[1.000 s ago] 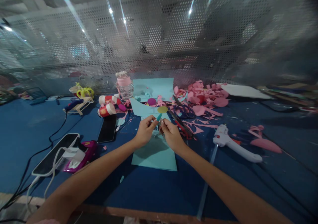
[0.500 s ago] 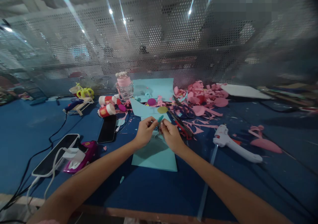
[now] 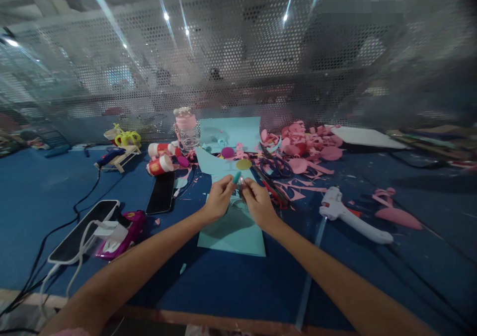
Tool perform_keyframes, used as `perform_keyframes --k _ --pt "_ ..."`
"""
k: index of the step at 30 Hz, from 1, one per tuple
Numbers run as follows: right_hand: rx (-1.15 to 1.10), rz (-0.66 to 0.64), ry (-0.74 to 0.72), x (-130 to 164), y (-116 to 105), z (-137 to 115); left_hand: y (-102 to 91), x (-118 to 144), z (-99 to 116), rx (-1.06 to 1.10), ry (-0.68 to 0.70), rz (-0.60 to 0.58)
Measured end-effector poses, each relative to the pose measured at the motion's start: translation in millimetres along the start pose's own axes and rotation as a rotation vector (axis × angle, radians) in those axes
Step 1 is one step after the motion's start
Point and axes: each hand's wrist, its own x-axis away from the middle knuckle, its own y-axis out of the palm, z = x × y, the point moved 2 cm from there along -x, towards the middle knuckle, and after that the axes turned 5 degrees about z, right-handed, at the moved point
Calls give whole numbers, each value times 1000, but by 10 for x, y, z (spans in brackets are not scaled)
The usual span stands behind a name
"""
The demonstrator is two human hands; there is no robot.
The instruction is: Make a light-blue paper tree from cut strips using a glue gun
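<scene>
Both hands meet at the frame centre: left hand (image 3: 219, 200) and right hand (image 3: 257, 203) pinch a small teal piece (image 3: 237, 177) with closed fingers. Below them lies a light blue sheet (image 3: 233, 234).

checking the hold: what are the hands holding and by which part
Left hand and right hand pinch a small teal paper piece by its lower end; the exact grip is too small to tell.

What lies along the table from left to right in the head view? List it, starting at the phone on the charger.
Phone on the charger → black phone → left hand → right hand, both pinching a small teal paper piece → white glue gun → pink paper cone.
</scene>
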Motion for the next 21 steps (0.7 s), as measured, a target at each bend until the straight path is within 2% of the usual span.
perform_keyframes --k 4,8,12,17,21 --pt "-42 1 15 -6 0 17 -49 -43 19 -66 18 -110" --pt "-31 -23 16 -10 17 61 -73 -72 95 -230 138 -190" --pt "9 -40 -3 -11 25 68 -54 -65 102 -364 200 -156" --pt "32 -38 11 -1 41 66 -23 -37 90 -452 183 -32" --pt "31 7 24 19 59 70 -5 -12 112 -462 155 3"
